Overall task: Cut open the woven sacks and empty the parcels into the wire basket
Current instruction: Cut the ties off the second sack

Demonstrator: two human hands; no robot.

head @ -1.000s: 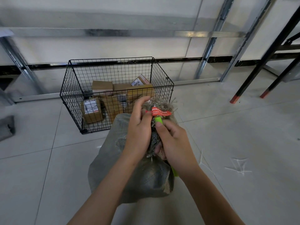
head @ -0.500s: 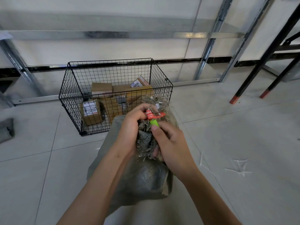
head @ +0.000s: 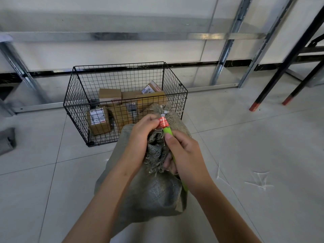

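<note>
The tiled floor spreads out under me, pale and glossy, with a wall crossed by metal rails behind it. Black table legs stand off to my right. On the floor against the wall sits the wire basket, black mesh, open at the top, with several cardboard parcels lying in its bottom, some showing white labels.

Just in front of the basket, between it and me, stands the grey woven sack, bulging and upright, its frayed neck bunched together at the top and nearly touching the basket's near wall.

My left hand is closed around the bunched neck from the left, fingertips pinching up by the red tag that seals it. My right hand is wrapped around a green cutter, thumb pressed on its upper side, the handle running down through my fist and poking out below my wrist. The cutter's tip meets the red tag; I cannot tell whether a blade is out, since the tag covers that end.
</note>
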